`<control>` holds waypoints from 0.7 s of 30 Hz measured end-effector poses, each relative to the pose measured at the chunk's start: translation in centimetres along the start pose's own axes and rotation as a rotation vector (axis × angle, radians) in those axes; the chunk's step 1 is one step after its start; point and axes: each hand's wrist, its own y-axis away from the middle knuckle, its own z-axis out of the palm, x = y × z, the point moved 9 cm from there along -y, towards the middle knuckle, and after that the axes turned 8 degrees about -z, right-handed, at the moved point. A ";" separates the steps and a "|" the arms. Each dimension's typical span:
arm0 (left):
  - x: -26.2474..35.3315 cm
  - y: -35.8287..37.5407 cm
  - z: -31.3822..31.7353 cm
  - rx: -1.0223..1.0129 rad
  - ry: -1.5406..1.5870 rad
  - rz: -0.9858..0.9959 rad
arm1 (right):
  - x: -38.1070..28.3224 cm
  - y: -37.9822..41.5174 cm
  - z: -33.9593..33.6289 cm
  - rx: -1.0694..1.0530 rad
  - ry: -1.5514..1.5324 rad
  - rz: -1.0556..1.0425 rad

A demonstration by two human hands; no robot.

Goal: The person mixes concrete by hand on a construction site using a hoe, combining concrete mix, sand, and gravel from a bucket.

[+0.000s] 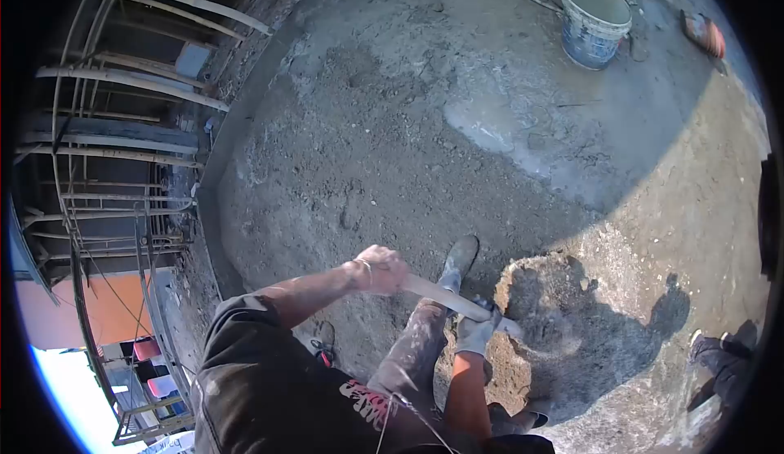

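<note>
My bare left hand [382, 270], with a thin band at the wrist, is closed around the upper part of a long pale wooden tool handle [437, 293]. Lower down, my right hand [476, 333] in a light grey glove is also wrapped round the handle. The shaft slants down to the right toward a broken-edged mound of sandy material [555, 291]. Its far end is blurred there, and I cannot make out the tool's head. A grey boot [462, 255] stands on the rough ground just beyond the handle.
A blue-and-white bucket [596, 25] stands at the upper right, with an orange-red container [704, 36] lying farther right. Bamboo poles [135, 86] and a low wall edge [211, 225] line the left. Another person [728, 360] is at the right edge. Wet, smeared mortar [506, 135] covers ground ahead.
</note>
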 end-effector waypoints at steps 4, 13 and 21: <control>-24.8 20.0 -7.4 0.087 -0.164 -0.610 | 27.7 17.5 15.5 -0.223 -0.013 0.827; -21.3 2.1 -3.6 0.174 -0.260 -0.370 | 17.9 5.7 8.5 -0.018 0.059 0.534; 26.4 -10.8 10.8 -0.108 0.035 0.372 | -29.1 2.0 -16.3 0.389 -0.124 -0.566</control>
